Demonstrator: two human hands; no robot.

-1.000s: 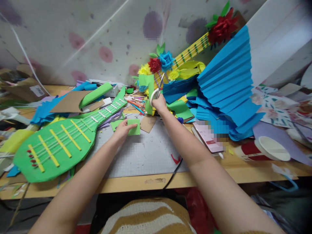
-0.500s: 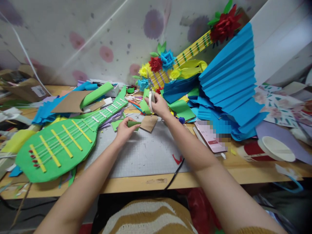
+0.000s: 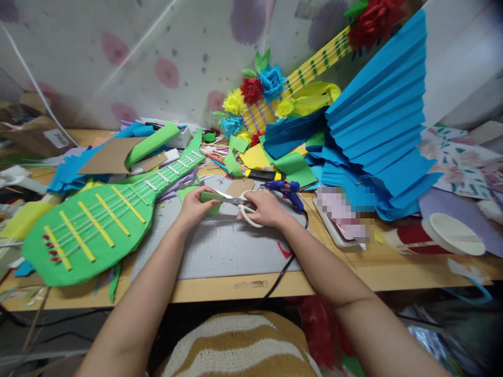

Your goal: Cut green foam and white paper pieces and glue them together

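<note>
A pale wall [image 3: 196,36] with purple and pink flowers [image 3: 167,72] fills 12 o'clock, a bright streak [image 3: 137,47] crossing it toward 11. A wooden table [image 3: 212,293] has its front edge at 6 o'clock.

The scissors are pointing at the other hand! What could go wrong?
The scissors in the right hand point toward the left hand, so a slip could nip it. The green paper sits right by the blades, so it might bend instead of cutting cleanly. The cord from the glue gun runs under the right arm and might snag.
</note>
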